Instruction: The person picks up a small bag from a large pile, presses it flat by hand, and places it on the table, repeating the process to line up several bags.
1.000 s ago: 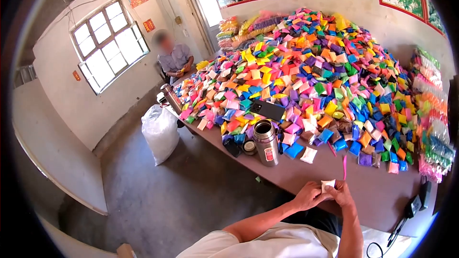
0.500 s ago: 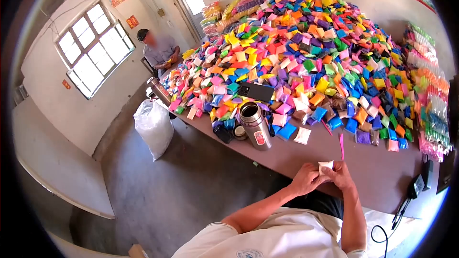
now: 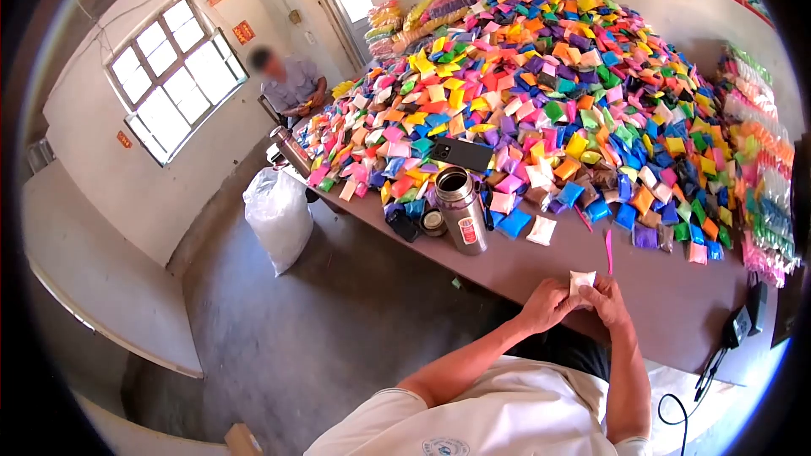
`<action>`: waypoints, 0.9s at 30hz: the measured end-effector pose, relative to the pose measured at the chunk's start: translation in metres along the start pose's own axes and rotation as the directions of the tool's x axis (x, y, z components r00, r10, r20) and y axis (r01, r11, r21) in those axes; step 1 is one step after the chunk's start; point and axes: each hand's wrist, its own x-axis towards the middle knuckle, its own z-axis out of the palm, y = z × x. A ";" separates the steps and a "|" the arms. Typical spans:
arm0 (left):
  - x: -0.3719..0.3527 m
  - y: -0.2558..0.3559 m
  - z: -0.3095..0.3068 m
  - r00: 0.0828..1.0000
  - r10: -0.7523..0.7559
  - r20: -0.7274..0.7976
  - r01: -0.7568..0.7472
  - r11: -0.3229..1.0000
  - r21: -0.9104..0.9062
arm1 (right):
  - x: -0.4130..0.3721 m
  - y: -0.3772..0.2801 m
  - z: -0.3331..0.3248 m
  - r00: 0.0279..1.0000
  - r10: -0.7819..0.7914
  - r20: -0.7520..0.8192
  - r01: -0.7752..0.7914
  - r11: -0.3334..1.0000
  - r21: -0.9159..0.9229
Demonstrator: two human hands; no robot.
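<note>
A small white packet (image 3: 581, 280) is held between my two hands at the table's front edge. My left hand (image 3: 547, 305) pinches its lower left side. On the other side, my right hand (image 3: 607, 301) has its fingers closed on the packet's right part. A pink strip (image 3: 609, 252) lies on the brown table (image 3: 524, 274) just beyond my hands. Another white packet (image 3: 541, 230) lies flat near an open steel flask (image 3: 462, 211). Behind them rises a large heap of colourful packets (image 3: 541, 110).
A black phone (image 3: 461, 154) rests on the heap. A second flask (image 3: 291, 152) stands at the table's far left, near a seated person (image 3: 291, 89). On the floor is a white plastic bag (image 3: 279, 219). A black adapter (image 3: 737, 327) with cables lies at the right.
The view has shifted slightly. The white packet shows more above my fingers, and both hands still hold it. The seated person's head is lower.
</note>
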 end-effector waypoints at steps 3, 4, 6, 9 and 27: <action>-0.002 -0.001 -0.006 0.995 -0.078 0.062 0.076 0.996 0.047 | -0.001 -0.011 -0.003 0.996 0.085 -0.001 -0.084 0.988 -0.131; -0.001 0.003 -0.004 0.991 -0.102 0.082 0.101 0.995 0.023 | -0.002 -0.013 -0.004 0.990 0.139 -0.018 -0.139 0.972 -0.187; -0.001 0.004 -0.004 0.985 -0.144 0.099 0.142 0.989 0.031 | 0.002 0.008 -0.007 0.991 0.126 -0.048 -0.131 0.987 -0.096; -0.002 -0.005 0.005 0.993 -0.107 0.051 0.100 0.989 0.110 | 0.002 0.006 -0.003 0.991 0.092 -0.096 -0.099 0.992 -0.073; -0.007 -0.012 0.006 0.999 0.048 0.003 -0.048 0.972 0.229 | 0.007 0.028 -0.008 0.998 -0.019 -0.067 0.018 1.000 -0.013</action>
